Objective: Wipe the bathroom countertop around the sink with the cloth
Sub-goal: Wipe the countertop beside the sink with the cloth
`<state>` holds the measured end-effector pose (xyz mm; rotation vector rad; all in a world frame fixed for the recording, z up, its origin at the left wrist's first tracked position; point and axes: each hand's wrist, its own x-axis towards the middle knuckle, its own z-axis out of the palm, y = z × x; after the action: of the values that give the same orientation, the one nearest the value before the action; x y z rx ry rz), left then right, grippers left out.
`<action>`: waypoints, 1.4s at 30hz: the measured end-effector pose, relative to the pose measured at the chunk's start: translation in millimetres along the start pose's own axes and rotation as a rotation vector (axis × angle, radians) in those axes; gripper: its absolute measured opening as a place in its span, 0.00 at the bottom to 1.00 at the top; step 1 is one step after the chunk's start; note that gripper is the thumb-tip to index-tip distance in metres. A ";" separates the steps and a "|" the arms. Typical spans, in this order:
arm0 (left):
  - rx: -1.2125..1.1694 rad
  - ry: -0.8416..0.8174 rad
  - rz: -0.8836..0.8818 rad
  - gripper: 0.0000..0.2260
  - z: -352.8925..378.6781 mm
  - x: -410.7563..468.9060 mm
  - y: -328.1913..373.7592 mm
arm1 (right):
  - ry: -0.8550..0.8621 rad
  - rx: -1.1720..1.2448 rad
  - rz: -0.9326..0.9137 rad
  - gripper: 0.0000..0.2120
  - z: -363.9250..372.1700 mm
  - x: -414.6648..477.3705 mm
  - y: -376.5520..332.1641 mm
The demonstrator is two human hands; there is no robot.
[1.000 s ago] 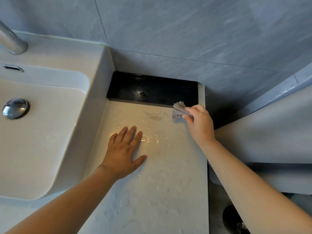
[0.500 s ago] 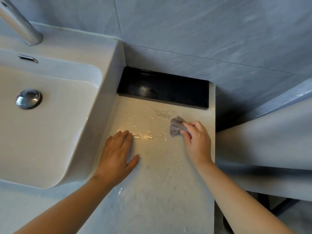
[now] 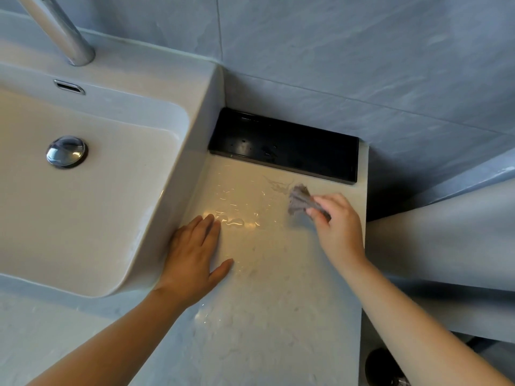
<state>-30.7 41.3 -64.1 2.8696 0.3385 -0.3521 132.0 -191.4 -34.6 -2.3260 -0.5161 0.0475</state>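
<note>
A pale stone countertop [image 3: 278, 296] runs to the right of a raised white sink [image 3: 92, 207]. Water streaks and drops glisten on it near the middle. My right hand [image 3: 338, 229] grips a small grey cloth [image 3: 299, 200], which is pressed on the counter near its right edge, just in front of a black tray. My left hand [image 3: 195, 257] lies flat on the counter, fingers together, against the sink's outer wall, and holds nothing.
A black rectangular tray [image 3: 284, 146] sits at the back of the counter against the grey tiled wall [image 3: 348, 59]. A chrome faucet [image 3: 60, 32] and drain plug [image 3: 66, 151] belong to the sink. The counter's right edge [image 3: 362, 274] drops off beside a grey surface.
My right hand has drawn the cloth back from the tray's front edge toward me across the wet patch. My left hand has slid left against the sink wall.
</note>
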 end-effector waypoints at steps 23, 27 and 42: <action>-0.014 0.050 -0.003 0.36 8.9 -1.2 -3.0 | -0.002 -0.111 -0.046 0.13 57.0 -6.0 -6.8; -0.051 0.103 0.021 0.33 9.9 -15.1 0.2 | -0.022 -0.125 -0.060 0.12 58.9 -41.6 -12.6; -0.085 0.139 -0.105 0.32 26.3 -57.5 -3.8 | -0.043 -0.069 -0.095 0.12 52.2 59.3 -21.3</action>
<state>-91.4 26.8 -74.6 2.8057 0.5185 -0.1525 169.4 -120.7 -51.1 -2.3687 -0.6591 0.0346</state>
